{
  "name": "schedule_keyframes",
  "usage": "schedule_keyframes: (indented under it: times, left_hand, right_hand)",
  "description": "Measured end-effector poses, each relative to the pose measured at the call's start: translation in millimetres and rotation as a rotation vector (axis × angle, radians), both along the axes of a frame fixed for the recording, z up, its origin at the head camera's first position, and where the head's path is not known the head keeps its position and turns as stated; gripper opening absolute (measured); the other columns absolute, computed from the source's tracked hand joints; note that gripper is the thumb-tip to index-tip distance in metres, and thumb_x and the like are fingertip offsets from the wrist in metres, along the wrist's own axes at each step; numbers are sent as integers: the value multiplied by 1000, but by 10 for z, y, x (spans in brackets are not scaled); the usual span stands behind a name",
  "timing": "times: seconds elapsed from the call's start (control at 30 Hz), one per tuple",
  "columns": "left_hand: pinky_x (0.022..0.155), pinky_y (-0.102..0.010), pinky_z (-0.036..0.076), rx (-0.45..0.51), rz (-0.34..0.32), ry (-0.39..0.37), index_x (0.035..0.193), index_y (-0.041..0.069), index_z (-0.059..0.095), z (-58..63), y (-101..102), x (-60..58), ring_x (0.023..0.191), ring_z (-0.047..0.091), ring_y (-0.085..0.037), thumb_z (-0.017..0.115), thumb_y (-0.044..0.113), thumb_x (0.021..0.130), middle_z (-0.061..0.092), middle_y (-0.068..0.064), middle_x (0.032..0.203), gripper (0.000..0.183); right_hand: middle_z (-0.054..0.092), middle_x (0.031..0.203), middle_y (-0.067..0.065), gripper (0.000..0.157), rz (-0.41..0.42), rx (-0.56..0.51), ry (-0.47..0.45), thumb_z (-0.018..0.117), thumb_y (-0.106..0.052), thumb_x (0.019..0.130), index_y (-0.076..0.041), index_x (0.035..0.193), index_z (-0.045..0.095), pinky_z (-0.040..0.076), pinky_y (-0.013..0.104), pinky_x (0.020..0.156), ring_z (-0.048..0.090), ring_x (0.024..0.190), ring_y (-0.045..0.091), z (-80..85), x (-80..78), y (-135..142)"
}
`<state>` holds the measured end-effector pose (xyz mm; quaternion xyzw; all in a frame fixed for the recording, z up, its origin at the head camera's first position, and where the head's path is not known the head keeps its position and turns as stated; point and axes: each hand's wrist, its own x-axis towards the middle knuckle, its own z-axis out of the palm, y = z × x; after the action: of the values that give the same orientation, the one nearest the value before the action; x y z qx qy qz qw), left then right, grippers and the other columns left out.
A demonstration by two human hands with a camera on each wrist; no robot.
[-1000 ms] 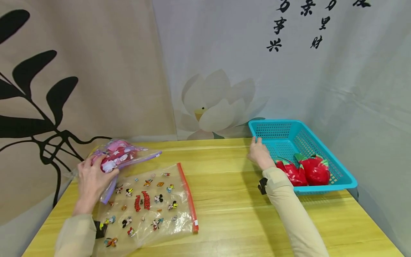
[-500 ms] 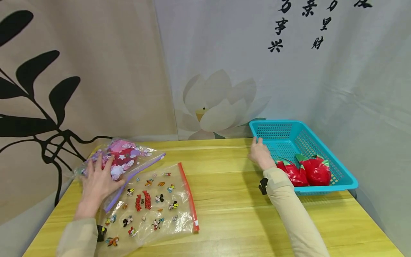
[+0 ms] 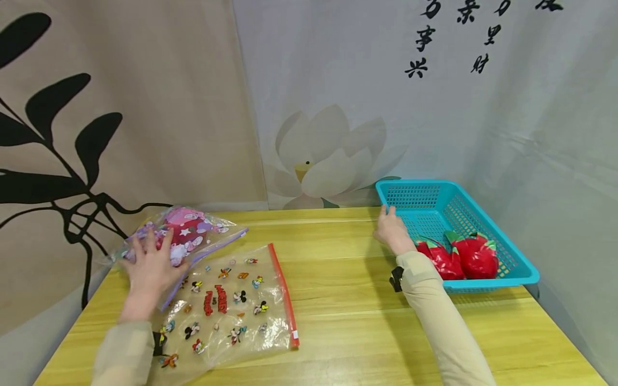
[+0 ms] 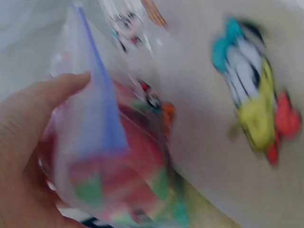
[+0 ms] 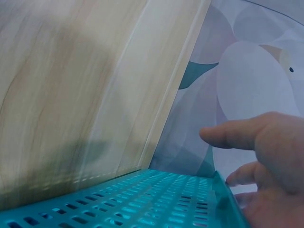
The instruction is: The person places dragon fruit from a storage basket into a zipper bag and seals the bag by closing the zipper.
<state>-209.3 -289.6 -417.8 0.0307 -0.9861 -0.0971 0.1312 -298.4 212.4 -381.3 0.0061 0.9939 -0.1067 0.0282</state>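
My left hand [image 3: 153,268] lies with spread fingers on a clear zip bag [image 3: 185,219] with a purple seal, pink cartoon prints and a bulging red thing inside. In the left wrist view, the bagged thing [image 4: 128,166] appears red with green tips, and my thumb lies on the bag near the seal. My right hand [image 3: 391,230] rests at the left rim of a blue plastic basket [image 3: 514,268]. The right wrist view shows one digit held away from the rim and other fingertips against it. Two shiny red things with green tips [image 3: 475,256] [image 3: 441,261] sit in the basket.
A flat clear zip bag [image 3: 241,316] with cartoon prints and a red seal lies at the front left, partly under the purple-sealed bag. The wooden table [image 3: 347,300] meets a printed curtain [image 3: 328,64] behind and at the sides.
My left hand has spread its fingers and shifted slightly right over the purple-sealed bag, which has shifted slightly right too. My right hand and the basket have stayed in place.
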Motion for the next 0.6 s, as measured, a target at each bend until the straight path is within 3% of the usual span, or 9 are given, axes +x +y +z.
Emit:
schedule_keyframes:
  times: [0.2,0.3,0.37,0.47,0.53,0.6]
  left_hand:
    - [85,-85,6,-30,-10,36,140,10,29,91,479,75,128,6,-62,70,30,77,15,-37,143,78]
    - [90,-81,16,-26,-54,61,136,8,37,120,853,126,128,16,-60,70,30,77,26,-34,141,71]
    - [89,-76,28,-17,-92,51,135,8,40,118,1113,165,125,27,-59,68,31,78,34,-32,138,67]
    - [87,-69,39,7,-151,-44,135,5,41,114,1484,225,116,40,-57,65,34,81,41,-32,133,66]
    - [72,-56,52,43,-180,-146,136,3,38,102,1694,259,93,57,-48,63,37,83,53,-32,119,68]
    - [59,-44,54,68,-188,-240,139,1,34,75,1870,284,72,61,-36,61,40,84,52,-34,118,72]
  right_hand:
    - [18,140,34,75,3,-6,-1,50,-12,86,7,143,7,47,54,84,48,106,50,0,-6,16]
    - [18,140,34,74,6,-4,1,50,-11,86,7,143,7,46,55,86,47,107,51,-2,-7,26]
    - [17,141,34,74,10,-2,2,50,-11,86,7,144,7,46,55,87,47,108,51,-3,-4,29]
    - [17,141,34,72,18,-5,5,49,-9,87,7,144,7,46,55,87,46,109,51,0,0,32]
    - [15,142,34,67,26,-3,5,45,-4,89,6,144,8,46,55,87,46,109,51,4,8,34]
    - [15,142,35,63,36,2,6,41,1,90,7,143,8,46,55,87,46,109,52,9,19,34]
